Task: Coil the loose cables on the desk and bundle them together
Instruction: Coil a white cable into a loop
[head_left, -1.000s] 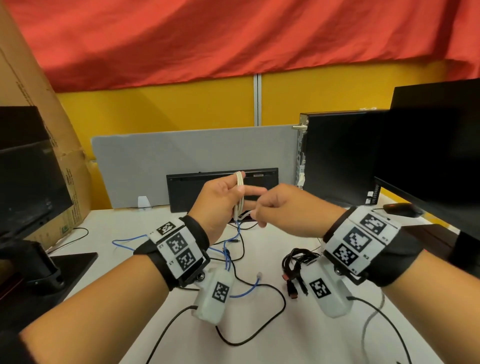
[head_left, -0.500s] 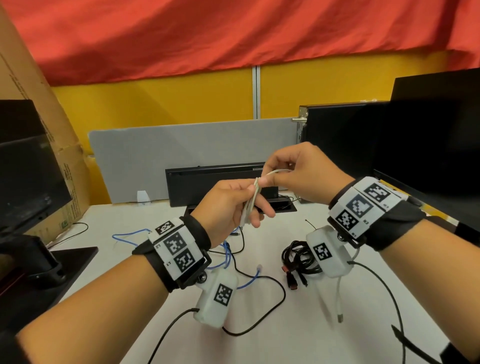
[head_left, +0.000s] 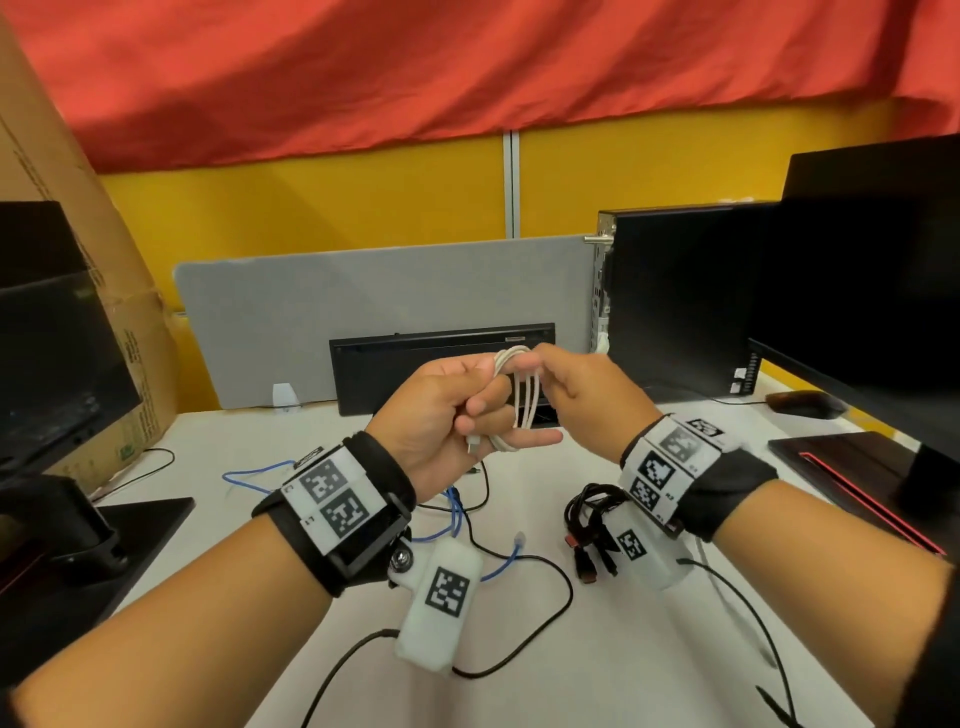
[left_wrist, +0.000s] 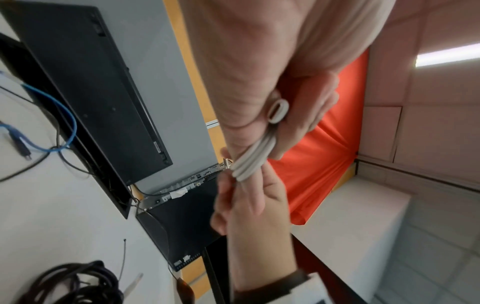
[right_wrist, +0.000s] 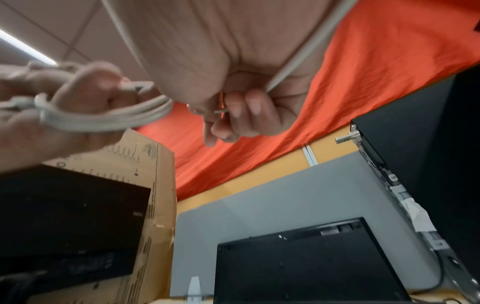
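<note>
Bright, even overhead light; a ceiling strip lamp glares in both wrist views. Wide-angle bending at all edges. Hands close to the wrist cameras blur; shadows on the worktop are soft.

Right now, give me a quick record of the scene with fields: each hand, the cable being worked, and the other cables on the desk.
left hand: grips the white cable coil
right hand: pinches the cable's free strand at the top of the coil
white cable: several loops, held above the desk
black bundle: coiled, on the desk below the right wrist
blue cable: loose on the desk
black cable: loose, curving across the desk
</note>
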